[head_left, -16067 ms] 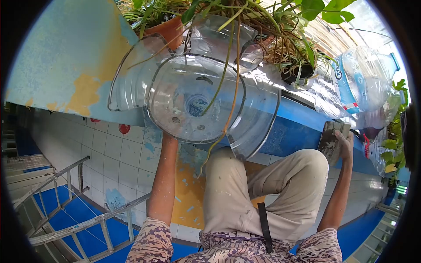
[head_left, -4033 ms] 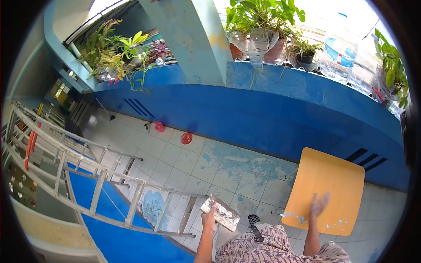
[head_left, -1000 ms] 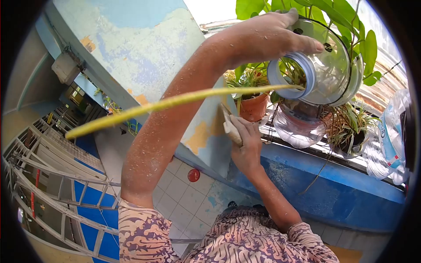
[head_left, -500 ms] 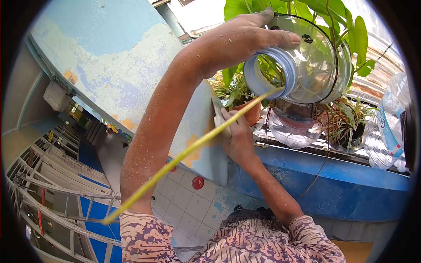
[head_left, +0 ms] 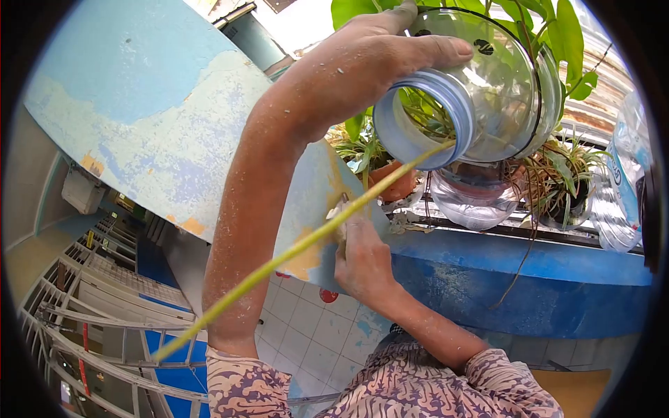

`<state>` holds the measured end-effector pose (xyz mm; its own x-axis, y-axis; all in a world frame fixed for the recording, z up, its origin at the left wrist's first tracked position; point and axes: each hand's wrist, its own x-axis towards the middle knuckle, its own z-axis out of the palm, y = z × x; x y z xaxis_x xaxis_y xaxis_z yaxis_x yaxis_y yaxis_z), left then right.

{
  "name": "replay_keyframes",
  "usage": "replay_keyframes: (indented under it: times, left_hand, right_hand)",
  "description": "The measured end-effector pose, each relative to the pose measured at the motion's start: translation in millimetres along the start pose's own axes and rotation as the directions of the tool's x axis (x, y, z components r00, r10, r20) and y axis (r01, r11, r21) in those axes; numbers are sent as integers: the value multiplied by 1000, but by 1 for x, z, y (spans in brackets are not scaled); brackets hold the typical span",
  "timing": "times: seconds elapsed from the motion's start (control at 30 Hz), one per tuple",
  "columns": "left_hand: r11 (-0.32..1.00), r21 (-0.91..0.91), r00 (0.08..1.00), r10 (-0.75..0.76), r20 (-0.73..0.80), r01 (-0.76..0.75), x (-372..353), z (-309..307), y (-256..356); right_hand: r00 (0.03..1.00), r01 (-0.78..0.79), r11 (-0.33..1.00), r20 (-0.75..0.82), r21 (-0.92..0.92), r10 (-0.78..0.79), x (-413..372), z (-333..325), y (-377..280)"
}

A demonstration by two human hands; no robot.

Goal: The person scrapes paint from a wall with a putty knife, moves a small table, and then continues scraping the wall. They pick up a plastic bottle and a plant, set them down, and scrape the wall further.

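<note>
My left hand (head_left: 369, 66) is closed around the side of a clear plastic bottle (head_left: 505, 97), its thumb near the wide, bluish open mouth. A leafy green plant (head_left: 571, 45) grows behind and through the bottle. Out of the mouth a long yellow-green stem (head_left: 279, 258) runs toward me, crossing in front of both arms. Lower down, my right hand (head_left: 366, 261) grips a scraper (head_left: 339, 209) against the wall face (head_left: 317, 184), where the paint is worn. The stem and fingers partly hide this tool. Pale dust covers both arms.
Potted plants (head_left: 557, 184) and a clear plastic basin-like container (head_left: 474, 202) line the blue ledge (head_left: 516, 268). A large plastic bottle (head_left: 627, 167) stands at the right. Metal railings (head_left: 104, 348) are at lower left, above a tiled floor (head_left: 303, 320).
My right hand has shifted left and slightly down along the wall with the scraper. My left hand stays on the bottle, while the whole view has shifted a little.
</note>
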<state>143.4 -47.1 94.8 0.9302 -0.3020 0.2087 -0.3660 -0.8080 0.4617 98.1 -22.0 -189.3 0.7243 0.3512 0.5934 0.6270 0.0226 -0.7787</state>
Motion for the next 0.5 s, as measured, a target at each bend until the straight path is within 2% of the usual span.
replay_keyframes:
  times: [0.1, 0.13, 0.2, 0.23, 0.27, 0.33, 0.37, 0.4, 0.43, 0.47, 0.5]
  left_hand:
    - [930, -297, 956, -140, 257, 216, 10, -15, -5]
    - [930, -296, 954, -138, 266, 217, 8, -6, -3]
    - [989, -149, 998, 3, -58, -11, -2, 17, 4]
    - [947, -313, 996, -57, 66, 75, 5, 0, 0]
    - [945, -317, 995, -65, 70, 84, 7, -2, -3]
    - [941, -321, 994, -90, 68, 107, 8, 2, -4]
    - [990, -141, 984, -38, -174, 13, 2, 27, -1]
    - [990, -141, 985, -36, -171, 12, 3, 25, -2]
    - [976, -218, 992, -44, -115, 18, 5, 18, -4]
    - [955, -294, 997, -49, -61, 28, 7, 12, -6]
    - [955, -297, 997, -49, -61, 28, 8, 8, -4]
  right_hand:
    - [996, -79, 997, -38, 21, 80, 9, 11, 5]
    - [995, -86, 996, -45, 22, 87, 6, 5, -2]
    - [998, -58, 996, 27, 66, 57, 3, -6, -16]
    - [998, -62, 996, 29, 68, 60, 7, -4, -13]
    - [997, -75, 996, 21, 47, 74, 13, 0, -7]
    - [995, -94, 995, 19, 24, 94, 21, 0, 0]
    - [994, -103, 994, 32, 38, 102, 24, -2, 1]
    - [993, -111, 993, 40, 52, 109, 27, -4, 2]
    - [993, -111, 992, 33, 53, 110, 24, -4, -2]
    - [997, -73, 996, 6, 58, 72, 16, -5, -9]
    - [999, -36, 997, -15, 61, 37, 11, -6, -12]
